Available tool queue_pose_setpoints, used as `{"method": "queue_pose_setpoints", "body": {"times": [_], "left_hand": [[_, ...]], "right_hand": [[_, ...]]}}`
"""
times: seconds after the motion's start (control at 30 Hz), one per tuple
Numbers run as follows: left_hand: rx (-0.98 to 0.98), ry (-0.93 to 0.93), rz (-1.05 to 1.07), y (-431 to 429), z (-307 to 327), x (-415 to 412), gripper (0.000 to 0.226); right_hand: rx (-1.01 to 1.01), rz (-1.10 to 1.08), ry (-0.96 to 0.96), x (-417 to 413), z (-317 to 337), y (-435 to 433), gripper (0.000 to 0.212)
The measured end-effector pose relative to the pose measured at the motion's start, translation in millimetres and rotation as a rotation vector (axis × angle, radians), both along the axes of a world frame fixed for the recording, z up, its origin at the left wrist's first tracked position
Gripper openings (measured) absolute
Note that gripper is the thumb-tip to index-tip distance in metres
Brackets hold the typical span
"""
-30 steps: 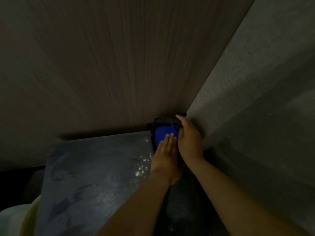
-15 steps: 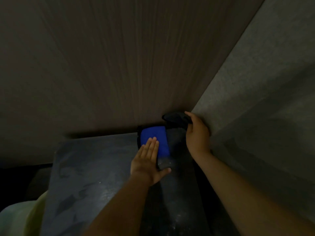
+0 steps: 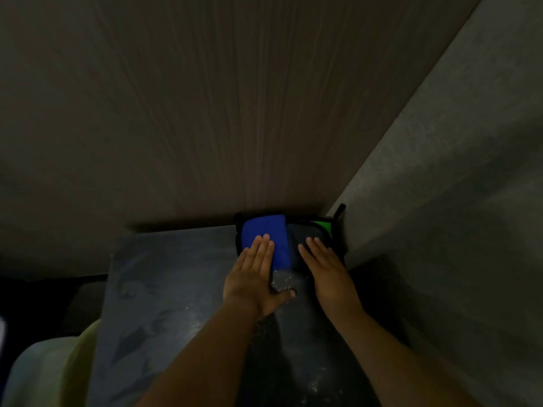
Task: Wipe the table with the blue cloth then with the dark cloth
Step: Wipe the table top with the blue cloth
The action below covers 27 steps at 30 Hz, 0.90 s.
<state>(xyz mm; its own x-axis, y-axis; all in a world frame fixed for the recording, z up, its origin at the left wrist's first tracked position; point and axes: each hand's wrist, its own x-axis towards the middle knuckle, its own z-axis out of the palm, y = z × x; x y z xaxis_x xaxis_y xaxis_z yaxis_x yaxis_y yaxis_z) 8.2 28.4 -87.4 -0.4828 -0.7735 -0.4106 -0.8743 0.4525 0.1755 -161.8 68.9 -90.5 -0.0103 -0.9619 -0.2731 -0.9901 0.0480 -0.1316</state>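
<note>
Head view: pressing flat with left hand [image 3: 252, 277], fingers straight and together, on blue cloth [image 3: 269, 233] under its fingertips. Resting right hand [image 3: 326, 271], fingers straight and slightly spread, on dark cloth [image 3: 305, 239] touching the blue one. Beneath both wrists, speckled table [image 3: 164, 283].

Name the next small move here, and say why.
Probably drag the blue cloth toward you with the left hand: its fingers lie flat on it at the far corner of the table, white specks lie just nearer, and blue goes first.
</note>
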Motion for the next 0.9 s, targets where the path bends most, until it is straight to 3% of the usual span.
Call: {"method": "queue_pose_setpoints", "body": {"times": [0.2,0.43,0.63,0.9], "left_hand": [[0.0,0.068,0.024,1,0,-1,0.103],[-0.163,0.261,0.14,6,3,36,0.069],[-0.257,0.205,0.247,4,6,99,0.066],[-0.243,0.13,0.409,19,-4,185,0.059]], "right_hand": [[0.012,0.015,-0.075,-2,8,0,0.066],[-0.069,0.037,-0.108,27,14,-5,0.063],[-0.137,0.051,-0.145,64,14,-21,0.059],[-0.108,0.093,-0.008,82,3,-41,0.059]]}}
